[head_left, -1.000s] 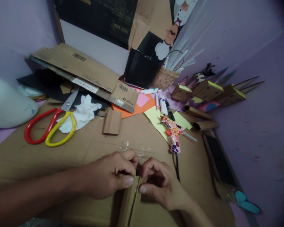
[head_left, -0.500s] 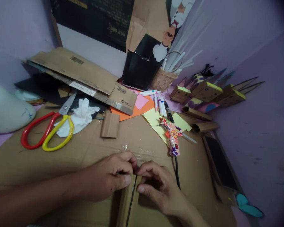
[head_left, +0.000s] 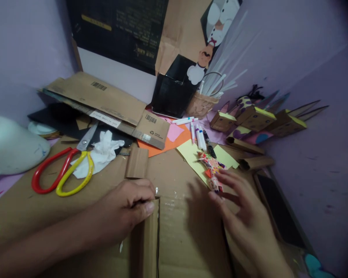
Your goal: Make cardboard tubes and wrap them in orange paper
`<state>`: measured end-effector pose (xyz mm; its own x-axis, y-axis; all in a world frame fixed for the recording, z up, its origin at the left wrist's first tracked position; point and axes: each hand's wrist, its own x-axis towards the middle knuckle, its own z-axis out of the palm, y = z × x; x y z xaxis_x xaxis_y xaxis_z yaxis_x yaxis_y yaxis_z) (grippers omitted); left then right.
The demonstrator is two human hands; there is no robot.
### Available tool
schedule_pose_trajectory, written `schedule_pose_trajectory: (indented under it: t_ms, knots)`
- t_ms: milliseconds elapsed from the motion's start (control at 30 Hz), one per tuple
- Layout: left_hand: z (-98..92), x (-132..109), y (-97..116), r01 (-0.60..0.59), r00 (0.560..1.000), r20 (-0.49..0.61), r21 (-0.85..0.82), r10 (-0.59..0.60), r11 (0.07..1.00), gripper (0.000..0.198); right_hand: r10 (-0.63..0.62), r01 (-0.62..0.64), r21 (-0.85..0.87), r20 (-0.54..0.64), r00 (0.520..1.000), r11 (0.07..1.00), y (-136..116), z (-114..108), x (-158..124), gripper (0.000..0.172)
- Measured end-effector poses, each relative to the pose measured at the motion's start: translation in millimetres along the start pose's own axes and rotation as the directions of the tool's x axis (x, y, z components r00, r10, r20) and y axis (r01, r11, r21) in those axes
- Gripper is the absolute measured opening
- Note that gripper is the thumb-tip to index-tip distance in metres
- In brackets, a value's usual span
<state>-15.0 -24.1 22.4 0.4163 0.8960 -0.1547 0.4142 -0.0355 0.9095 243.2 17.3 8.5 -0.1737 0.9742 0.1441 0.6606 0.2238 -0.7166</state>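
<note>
Left hand point(head_left: 124, 210): grip closed, thumb and fingers pinching the far end of the strip point(head_left: 150, 239).
Strip: brown corrugated card, long and narrow, raised on the sheet point(head_left: 188, 227). It runs from the left grip back toward the wearer, with a dark slit along its right side.
Right hand point(head_left: 243, 210): grip wide, fingers spread, holding nothing. The fingertips are at the near end of the glue gun point(head_left: 211, 168); touching or just short, cannot tell.
Glue gun: hard body in bright patterned wrap, lying on matte yellow paper point(head_left: 191, 152) just ahead of the right grip.
Scissors point(head_left: 63, 170): left of and beyond the left grip, with glossy red and yellow loops and steel blades.
Risk, strip: it is held by one pinch only, so it may lean or spring off the sheet if pressure slackens.
Risk, gun: the nozzle may be hot. A careless grab could burn a finger or drag the yellow paper.
</note>
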Motion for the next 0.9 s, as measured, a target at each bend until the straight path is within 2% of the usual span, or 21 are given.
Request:
schedule_pose_trajectory:
  t_ms: [67,133,200,267,333,400,433,500,567,633,733,900]
  knots:
    - [-2.1,-1,2,0.000,0.999,0.045,0.032,-0.001,0.999,0.027,0.193,-0.189,-0.303,-0.017,0.981,0.934,3,-9,16,0.040]
    - [-2.3,-1,3,-0.001,0.998,0.070,0.051,-0.003,0.999,0.027,0.379,-0.306,-0.540,0.026,0.925,0.784,4,-12,28,0.046]
    - [-1.6,-1,2,-0.001,0.997,0.075,0.064,-0.004,0.998,0.027,0.460,-0.317,-0.655,0.054,0.886,0.687,5,-9,37,0.049]
    - [-0.5,0,0,-0.012,0.997,0.080,0.078,0.006,0.997,0.027,0.462,-0.321,-0.647,0.054,0.885,0.691,10,-5,42,0.045]
    - [0.7,1,-4,-0.012,0.996,0.086,0.091,0.004,0.996,0.027,0.464,-0.380,-0.488,0.059,0.884,0.785,17,-2,44,0.037]
    - [1.4,1,-7,-0.012,0.997,0.083,0.093,0.004,0.996,0.027,0.501,-0.485,-0.148,0.102,0.860,0.862,23,-3,41,0.029]
    - [1.5,1,-8,-0.010,0.997,0.078,0.091,0.003,0.996,0.027,0.512,-0.524,0.061,0.144,0.847,0.849,24,-4,39,0.027]
    - [0.7,1,-9,-0.015,0.998,0.068,0.086,0.009,0.996,0.028,0.490,-0.547,0.421,0.246,0.836,0.724,23,-8,30,0.026]
    - [-0.7,0,-7,-0.020,0.997,0.070,0.091,0.013,0.996,0.029,0.418,-0.533,0.599,0.335,0.844,0.598,17,-10,20,0.027]
    - [-1.1,0,-3,-0.015,0.997,0.075,0.109,0.007,0.994,0.027,0.336,-0.531,0.627,0.412,0.847,0.571,10,-9,9,0.035]
    - [3.9,1,-2,0.008,0.999,0.037,0.155,-0.014,0.988,0.024,0.267,-0.528,0.581,0.477,0.838,0.620,1,-1,-6,0.047]
    - [17.7,4,-16,0.067,0.998,-0.007,0.203,-0.067,0.977,0.023,0.279,-0.579,0.514,0.547,0.790,0.633,-7,16,-19,0.046]
